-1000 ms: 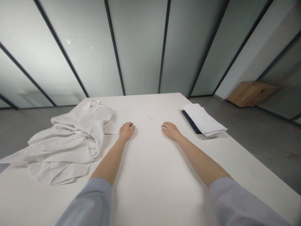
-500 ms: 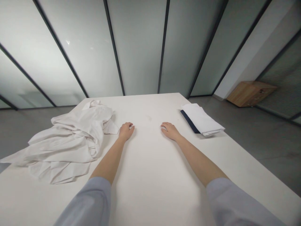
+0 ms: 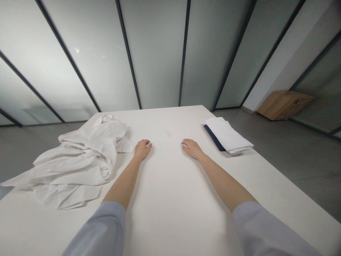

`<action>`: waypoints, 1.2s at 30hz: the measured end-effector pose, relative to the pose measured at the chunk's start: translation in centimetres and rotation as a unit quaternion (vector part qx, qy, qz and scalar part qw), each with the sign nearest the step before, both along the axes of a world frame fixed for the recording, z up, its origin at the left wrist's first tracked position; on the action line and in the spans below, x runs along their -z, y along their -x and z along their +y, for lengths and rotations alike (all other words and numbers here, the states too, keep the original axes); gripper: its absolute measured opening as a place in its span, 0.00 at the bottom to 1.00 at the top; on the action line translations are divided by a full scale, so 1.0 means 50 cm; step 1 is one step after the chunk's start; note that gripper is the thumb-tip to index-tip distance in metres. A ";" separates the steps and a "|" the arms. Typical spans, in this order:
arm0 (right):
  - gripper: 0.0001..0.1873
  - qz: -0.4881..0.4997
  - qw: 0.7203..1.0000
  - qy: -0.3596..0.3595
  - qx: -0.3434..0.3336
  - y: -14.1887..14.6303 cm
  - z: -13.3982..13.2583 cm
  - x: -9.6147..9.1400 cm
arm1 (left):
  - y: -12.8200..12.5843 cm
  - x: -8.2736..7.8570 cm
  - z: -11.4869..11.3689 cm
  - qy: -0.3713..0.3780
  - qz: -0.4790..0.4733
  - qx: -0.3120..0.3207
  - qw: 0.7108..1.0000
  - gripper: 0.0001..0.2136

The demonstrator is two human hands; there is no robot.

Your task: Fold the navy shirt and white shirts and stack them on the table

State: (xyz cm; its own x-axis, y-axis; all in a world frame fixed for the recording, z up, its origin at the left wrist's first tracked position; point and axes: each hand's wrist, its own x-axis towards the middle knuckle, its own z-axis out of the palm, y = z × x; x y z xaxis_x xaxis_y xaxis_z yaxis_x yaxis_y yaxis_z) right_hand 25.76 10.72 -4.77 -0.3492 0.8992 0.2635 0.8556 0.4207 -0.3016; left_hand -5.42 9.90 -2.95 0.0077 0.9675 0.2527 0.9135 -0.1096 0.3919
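While both bare hands lie over the middle of the white table, no handling step is under way, as far as I can judge; it looks like a ready stance. The left hand has its fingers loosely curled, with a narrow gap to the thumb; the right hand is bent much the same way, its thumb a little apart; nothing shows in either grasp. The crumpled white cloth lies at the table's left, its nearest corner just beside the left hand; whether they touch, I cannot tell. The folded white cloth lies near the right edge, apart from the right hand, with a dark flat piece showing along its left side; taking up either cloth would call for a sideways reach and wider fingers.
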 end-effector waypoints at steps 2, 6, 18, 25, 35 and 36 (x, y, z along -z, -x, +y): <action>0.15 -0.001 1.000 0.000 0.001 0.001 -0.001 -0.001 | -0.001 -0.002 -0.002 0.000 0.007 0.000 1.000 0.14; 0.15 0.000 1.000 -0.001 0.001 0.001 -0.001 -0.001 | -0.004 -0.008 -0.009 0.002 0.034 -0.001 0.999 0.14; 0.14 0.004 1.000 0.007 0.020 0.008 -0.007 -0.014 | 0.078 -0.115 0.004 0.010 0.245 -0.007 0.969 0.21; 0.14 -0.004 0.999 0.010 0.031 0.015 -0.008 -0.017 | 0.225 -0.173 -0.017 0.033 0.322 -0.150 0.934 0.19; 0.14 -0.006 0.999 0.006 0.033 0.021 -0.011 -0.021 | 0.183 -0.182 -0.002 -0.111 -0.069 -0.276 0.952 0.17; 0.14 -0.006 0.999 0.006 0.035 0.021 -0.010 -0.021 | 0.165 -0.182 0.002 -0.149 -0.111 -0.257 0.949 0.17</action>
State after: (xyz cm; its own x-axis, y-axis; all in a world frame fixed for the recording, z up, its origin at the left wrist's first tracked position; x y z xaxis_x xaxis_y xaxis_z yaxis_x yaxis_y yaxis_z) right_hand 24.70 10.21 -3.71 -0.2892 0.9245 0.2484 0.8861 0.3567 -0.2958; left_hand -13.66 10.02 6.14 -0.5304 0.7152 0.4551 0.7750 0.1917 0.6022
